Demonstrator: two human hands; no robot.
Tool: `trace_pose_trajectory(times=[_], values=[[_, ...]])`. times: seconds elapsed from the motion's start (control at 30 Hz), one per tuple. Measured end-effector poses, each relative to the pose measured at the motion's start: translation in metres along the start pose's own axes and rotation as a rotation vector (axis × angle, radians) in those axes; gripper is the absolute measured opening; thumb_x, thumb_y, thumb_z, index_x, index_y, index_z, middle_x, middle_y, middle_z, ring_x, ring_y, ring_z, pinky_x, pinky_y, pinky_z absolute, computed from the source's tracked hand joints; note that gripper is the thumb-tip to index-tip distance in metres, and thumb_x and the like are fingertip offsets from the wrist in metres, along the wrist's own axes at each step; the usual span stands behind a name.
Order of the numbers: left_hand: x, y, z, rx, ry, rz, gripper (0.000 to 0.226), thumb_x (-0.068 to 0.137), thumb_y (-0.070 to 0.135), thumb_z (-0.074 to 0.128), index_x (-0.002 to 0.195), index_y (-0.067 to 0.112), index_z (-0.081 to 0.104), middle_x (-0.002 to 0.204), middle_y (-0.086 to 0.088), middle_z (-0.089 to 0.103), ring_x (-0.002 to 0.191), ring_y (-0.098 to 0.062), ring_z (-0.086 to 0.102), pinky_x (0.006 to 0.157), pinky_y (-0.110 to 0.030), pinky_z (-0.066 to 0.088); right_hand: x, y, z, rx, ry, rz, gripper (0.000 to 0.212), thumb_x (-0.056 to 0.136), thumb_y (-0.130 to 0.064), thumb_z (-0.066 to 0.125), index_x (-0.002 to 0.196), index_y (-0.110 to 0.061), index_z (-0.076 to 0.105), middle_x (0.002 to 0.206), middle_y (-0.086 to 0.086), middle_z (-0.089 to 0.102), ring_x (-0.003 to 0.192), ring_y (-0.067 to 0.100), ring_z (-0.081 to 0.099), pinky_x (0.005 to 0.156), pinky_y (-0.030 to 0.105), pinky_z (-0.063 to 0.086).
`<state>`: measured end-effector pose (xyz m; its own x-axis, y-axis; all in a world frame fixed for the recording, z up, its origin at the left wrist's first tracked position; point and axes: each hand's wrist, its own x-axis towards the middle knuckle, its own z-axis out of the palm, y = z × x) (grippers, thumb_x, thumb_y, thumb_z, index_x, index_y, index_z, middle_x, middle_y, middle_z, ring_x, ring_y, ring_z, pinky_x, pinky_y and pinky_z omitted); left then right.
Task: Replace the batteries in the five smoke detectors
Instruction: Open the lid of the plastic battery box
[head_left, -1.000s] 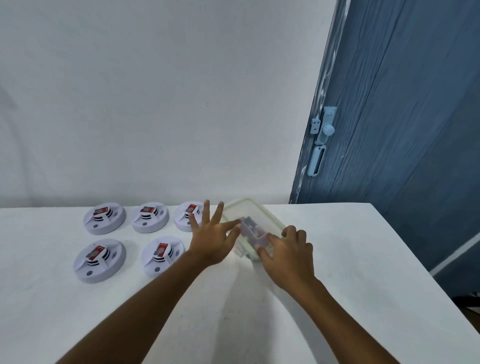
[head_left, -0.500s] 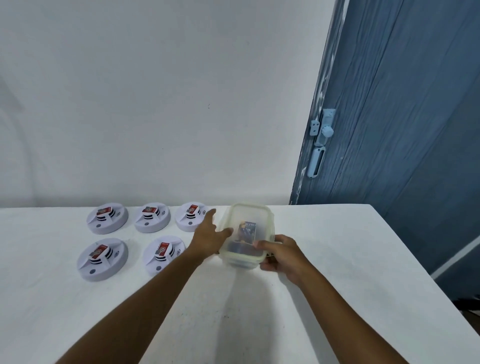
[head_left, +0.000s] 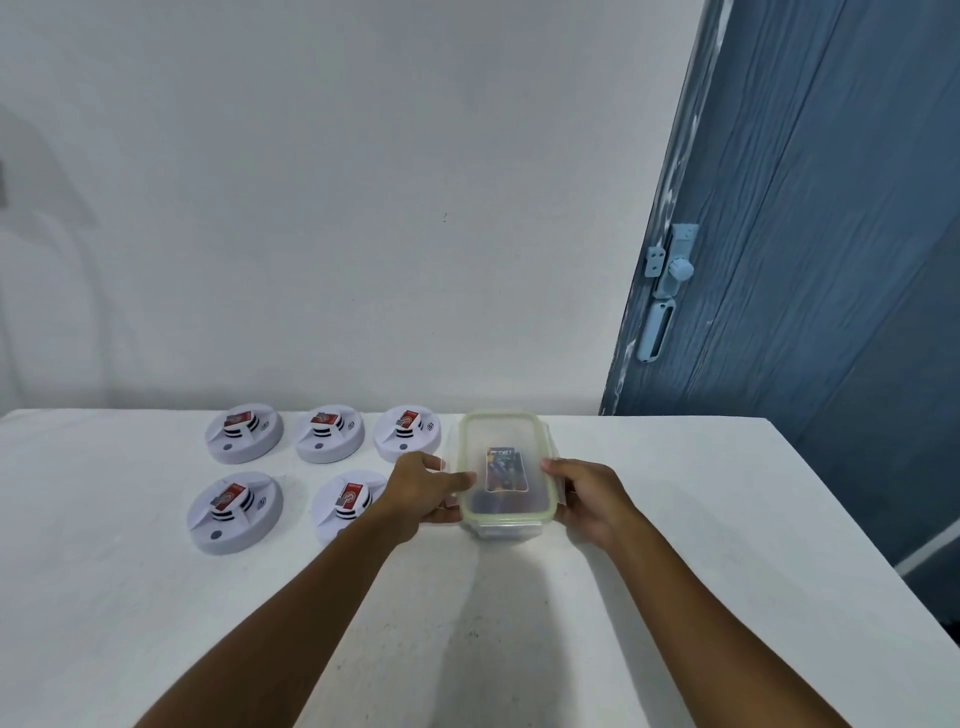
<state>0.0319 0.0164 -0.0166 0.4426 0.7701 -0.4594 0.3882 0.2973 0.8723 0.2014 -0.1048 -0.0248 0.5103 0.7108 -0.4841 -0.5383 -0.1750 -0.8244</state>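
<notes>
White worktop (head_left: 156, 597): left hand (head_left: 423, 491) and right hand (head_left: 589, 501) grip a lidded clear container (head_left: 503, 475) from both sides, near the back edge, beside five smoke detectors (head_left: 236, 512).

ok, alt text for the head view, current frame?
A person's left hand and right hand grip the two long sides of a lidded clear plastic container with green rim on a white table. Left of it sit five round white smoke detectors with red batteries.
</notes>
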Motion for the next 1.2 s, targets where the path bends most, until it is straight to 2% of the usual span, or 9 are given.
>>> trace_pose_trajectory(times=[0.27,0.43,0.5,0.57,0.67,0.87,1.0,1.07,1.2], values=[[0.001,0.0,0.001,0.046,0.049,0.033,0.049,0.075,0.018,0.081,0.113,0.008,0.051,0.096,-0.015,0.063,0.075,-0.023,0.064,0.063,-0.033,0.06,0.001,0.0,0.0,-0.057,0.057,-0.037,0.017,0.079,-0.001,0.071,0.094,0.005,0.067,0.087,0.018,0.069,0.076,0.03,0.065,0.062,0.034,0.056],[0.0,0.018,-0.008,0.127,0.056,0.17,0.038,0.073,0.017,0.082,0.065,0.013,0.045,0.068,-0.011,0.048,0.047,-0.018,0.041,0.047,-0.025,0.036,-0.017,-0.019,0.013,-0.096,0.091,-0.175,0.008,0.08,-0.002,0.07,0.079,-0.004,0.062,0.075,0.015,0.06,0.069,0.024,0.056,0.06,0.028,0.051],[-0.01,0.035,-0.01,0.09,0.053,0.202,0.028,0.077,0.021,0.079,0.085,0.013,0.054,0.078,-0.011,0.055,0.056,-0.019,0.051,0.052,-0.028,0.046,-0.029,-0.036,0.022,0.003,0.023,-0.2,0.01,0.081,0.001,0.068,0.08,-0.006,0.06,0.071,0.012,0.06,0.069,0.024,0.06,0.066,0.033,0.051],[-0.023,0.052,-0.005,0.031,0.028,0.209,0.045,0.083,0.036,0.072,0.12,0.022,0.05,0.107,-0.005,0.059,0.085,-0.022,0.062,0.069,-0.036,0.058,-0.042,-0.052,0.033,0.085,-0.036,-0.254,0.011,0.081,0.003,0.068,0.087,-0.005,0.061,0.072,0.01,0.065,0.072,0.026,0.066,0.077,0.04,0.054],[-0.04,0.071,0.011,-0.078,-0.138,0.24,0.055,0.087,0.059,0.054,0.134,0.034,0.046,0.139,0.002,0.045,0.124,-0.029,0.047,0.094,-0.053,0.048,-0.061,-0.068,0.053,-0.017,-0.044,-0.422,0.01,0.082,-0.002,0.07,0.088,-0.007,0.063,0.077,0.008,0.067,0.076,0.026,0.067,0.078,0.04,0.056],[-0.053,0.087,0.03,-0.615,-0.557,0.132,0.053,0.084,0.061,0.051,0.093,0.01,0.064,0.085,-0.009,0.063,0.079,-0.026,0.063,0.075,-0.039,0.05,-0.088,-0.081,0.071,-0.34,-0.199,-0.56,0.019,0.093,-0.014,0.057,0.085,-0.007,0.072,0.084,0.012,0.069,0.08,0.018,0.065,0.076,0.033,0.056],[-0.039,0.076,0.03,-0.849,-0.547,0.122,0.029,0.088,0.034,0.051,0.104,0.009,0.054,0.118,-0.021,0.058,0.101,-0.04,0.063,0.086,-0.054,0.052,-0.078,-0.084,0.045,-0.544,0.15,-0.833,0.016,0.089,-0.01,0.062,0.103,-0.016,0.069,0.103,-0.001,0.068,0.099,0.014,0.061,0.09,0.03,0.05],[-0.034,0.072,0.03,-0.866,-0.529,0.111,0.034,0.087,0.034,0.049,0.107,0.007,0.055,0.119,-0.023,0.058,0.102,-0.041,0.063,0.086,-0.054,0.052,-0.068,-0.085,0.026,-0.598,0.254,-0.735,0.028,0.089,-0.02,0.065,0.117,-0.019,0.06,0.115,-0.003,0.058,0.105,0.013,0.054,0.09,0.03,0.046],[-0.035,0.069,0.039,-0.673,-0.426,0.122,0.044,0.096,0.042,0.038,0.111,0.008,0.061,0.11,-0.018,0.068,0.099,-0.032,0.061,0.089,-0.045,0.045,-0.061,-0.074,0.012,-0.322,-0.004,-0.316,0.019,0.091,-0.024,0.063,0.103,-0.009,0.061,0.089,0.009,0.069,0.073,0.021,0.069,0.062,0.029,0.053]])
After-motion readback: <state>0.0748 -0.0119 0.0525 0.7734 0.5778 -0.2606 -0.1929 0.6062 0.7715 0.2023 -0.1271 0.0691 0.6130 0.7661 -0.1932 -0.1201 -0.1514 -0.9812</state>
